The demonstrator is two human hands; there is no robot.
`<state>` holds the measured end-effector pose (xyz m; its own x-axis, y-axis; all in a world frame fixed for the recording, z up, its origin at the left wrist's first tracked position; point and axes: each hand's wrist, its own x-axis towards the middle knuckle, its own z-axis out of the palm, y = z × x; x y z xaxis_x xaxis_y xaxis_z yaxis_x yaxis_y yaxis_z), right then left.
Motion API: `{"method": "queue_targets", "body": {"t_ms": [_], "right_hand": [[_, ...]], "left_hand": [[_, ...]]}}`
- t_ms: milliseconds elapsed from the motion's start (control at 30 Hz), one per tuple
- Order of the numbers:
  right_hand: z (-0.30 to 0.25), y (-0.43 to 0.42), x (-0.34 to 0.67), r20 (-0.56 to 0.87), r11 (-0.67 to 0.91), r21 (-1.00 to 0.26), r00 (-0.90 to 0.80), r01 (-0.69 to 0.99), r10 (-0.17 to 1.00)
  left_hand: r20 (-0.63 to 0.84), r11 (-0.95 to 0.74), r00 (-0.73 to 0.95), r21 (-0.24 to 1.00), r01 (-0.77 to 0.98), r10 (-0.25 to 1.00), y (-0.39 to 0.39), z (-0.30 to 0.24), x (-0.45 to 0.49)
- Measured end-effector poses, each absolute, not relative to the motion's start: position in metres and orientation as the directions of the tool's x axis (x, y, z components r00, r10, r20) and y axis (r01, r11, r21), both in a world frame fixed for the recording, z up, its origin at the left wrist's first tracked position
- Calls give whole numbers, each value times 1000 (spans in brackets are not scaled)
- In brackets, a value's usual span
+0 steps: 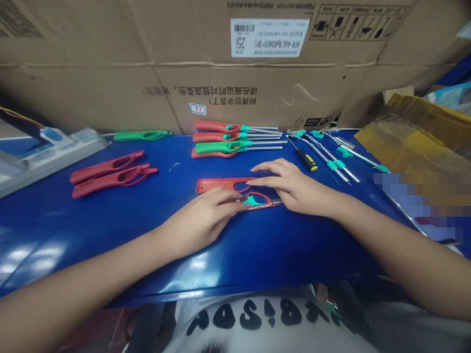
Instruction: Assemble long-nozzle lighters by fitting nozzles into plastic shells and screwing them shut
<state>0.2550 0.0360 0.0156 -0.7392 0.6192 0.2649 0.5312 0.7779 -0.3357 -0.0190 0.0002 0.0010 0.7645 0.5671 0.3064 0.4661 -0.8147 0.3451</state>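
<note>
In the head view, my left hand (pixel 208 215) bends its fingers over a red lighter shell half (pixel 270 203) lying on the blue table. A teal trigger (pixel 252 200), thin wires and the end of a metal rod sit in that half; its handle end is hidden under my hand. My right hand (pixel 294 186) hovers at the rod end with its fingers stretched and apart. One of its fingertips reaches the narrow end of a second red shell half (pixel 209 185), which lies just behind the first. Whether it touches, I cannot tell.
Assembled lighters (pixel 217 125), red and green, lie behind my hands. A screwdriver (pixel 306 159) and metal rods (pixel 336 164) with teal triggers are at the right. Red shells (pixel 106 179), a green shell (pixel 142 136) and a power strip (pixel 55 157) lie left. A cardboard box (pixel 121 98) backs the table.
</note>
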Motion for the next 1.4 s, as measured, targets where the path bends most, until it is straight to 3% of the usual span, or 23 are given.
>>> {"method": "queue_targets", "body": {"t_ms": [167,367,433,500,600,700,767,833,1000,1167,1400], "right_hand": [[7,42,257,239,709,-273,-668,650,704],[11,51,266,266,641,-384,-586,664,766],[15,49,264,286,590,-469,-520,657,805],[19,45,260,266,484,-640,-419,597,868],[24,38,252,103,244,-895,-360,374,927],[27,33,248,-48,63,-966,-415,251,909],[27,31,247,-46,95,-955,-461,279,886],[26,29,248,15,246,-895,-525,373,851],[21,29,250,165,612,-610,-675,503,719],[17,29,248,217,690,-537,-711,485,669],[11,28,244,178,694,-482,-716,535,675]], "left_hand": [[312,-813,760,342,470,570,1,0,-19],[351,-808,737,378,452,577,0,8,-19],[392,-806,709,368,464,587,2,13,-19],[458,-812,672,289,506,582,6,18,-21],[541,-803,643,108,586,542,13,23,-27],[538,-818,677,39,574,502,18,25,-34],[517,-836,700,62,545,494,18,26,-36],[483,-841,712,106,530,510,16,26,-35],[387,-825,730,217,521,563,10,26,-30],[309,-797,735,209,567,604,9,28,-32],[237,-783,747,174,597,622,9,25,-30]]}}
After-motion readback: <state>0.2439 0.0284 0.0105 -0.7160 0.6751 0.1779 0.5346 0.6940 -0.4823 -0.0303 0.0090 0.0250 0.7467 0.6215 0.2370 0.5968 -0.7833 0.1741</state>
